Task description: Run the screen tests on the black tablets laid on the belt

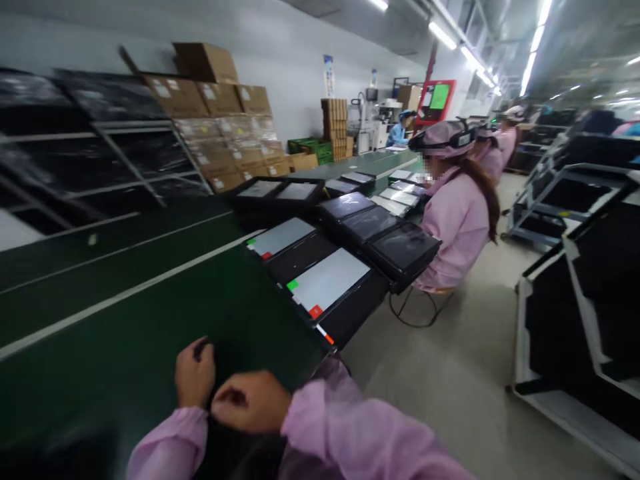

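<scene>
My left hand (pixel 194 375) rests on the dark green conveyor belt (pixel 150 320) near its front edge, fingers curled, with a small dark thing at its fingertips that I cannot make out. My right hand (pixel 250 401) lies just to its right, fingers folded into a loose fist, nothing visible in it. Both wrists wear pink sleeves. Further along the belt lie black trays holding flat grey panels (pixel 327 280) with green and red tabs.
A co-worker in a pink coat and cap (pixel 457 213) sits at the belt's right side, with more people behind. Black tray racks (pixel 580 313) stand on the right across the aisle. Shelving (pixel 100 153) and stacked cardboard boxes (pixel 225 127) line the far left.
</scene>
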The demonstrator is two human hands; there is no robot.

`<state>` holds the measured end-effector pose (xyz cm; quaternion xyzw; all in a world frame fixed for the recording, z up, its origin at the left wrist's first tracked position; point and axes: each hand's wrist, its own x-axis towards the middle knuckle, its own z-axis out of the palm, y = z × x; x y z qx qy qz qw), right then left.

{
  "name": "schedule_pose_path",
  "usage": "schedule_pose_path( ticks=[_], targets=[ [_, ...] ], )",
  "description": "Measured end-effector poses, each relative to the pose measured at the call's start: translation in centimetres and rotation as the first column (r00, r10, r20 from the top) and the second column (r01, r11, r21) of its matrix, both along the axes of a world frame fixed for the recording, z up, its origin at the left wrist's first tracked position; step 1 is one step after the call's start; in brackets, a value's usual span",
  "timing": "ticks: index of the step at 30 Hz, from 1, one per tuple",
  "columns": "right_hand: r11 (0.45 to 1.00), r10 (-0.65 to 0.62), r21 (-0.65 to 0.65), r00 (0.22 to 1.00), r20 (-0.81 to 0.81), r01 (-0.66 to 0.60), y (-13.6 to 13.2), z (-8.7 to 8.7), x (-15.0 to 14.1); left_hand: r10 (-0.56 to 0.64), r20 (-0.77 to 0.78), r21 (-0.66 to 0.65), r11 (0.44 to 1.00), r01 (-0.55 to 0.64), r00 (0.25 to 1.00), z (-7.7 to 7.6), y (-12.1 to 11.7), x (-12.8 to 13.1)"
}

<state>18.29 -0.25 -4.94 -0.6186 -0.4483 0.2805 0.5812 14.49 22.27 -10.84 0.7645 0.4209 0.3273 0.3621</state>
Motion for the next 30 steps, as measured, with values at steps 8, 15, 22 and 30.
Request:
schedule_pose_path(
  ticks=[8, 15, 22, 30],
  targets=[
    [0.933, -0.199, -0.234, 0.933, 0.299, 0.274, 5.6, -4.2, 1.5, -0.101, -0.402, 0.295, 0.927, 0.233, 0.91, -2.2, -6.2, -14.1],
    [0.915, -0.102, -0.291, 0.857, 0.505, 0.28, 4.0, -4.3, 0.8, 0.002, -0.306, 0.225, 0.972, 0.071, 0.952, -1.3, -12.6, -20.8],
    [0.911, 0.048, -0.329, 0.726, 0.686, 0.25, 4.2, -3.3, -1.0, 0.211, -0.233, 0.162, 0.971, -0.176, 0.949, 0.6, -18.6, -24.2],
    [0.881, 0.111, -0.406, 0.729, 0.675, 0.242, 6.9, -3.8, 0.4, 0.617, 0.274, 0.116, 0.74, -0.663, 0.737, 5.0, -24.6, -36.1]
  ],
)
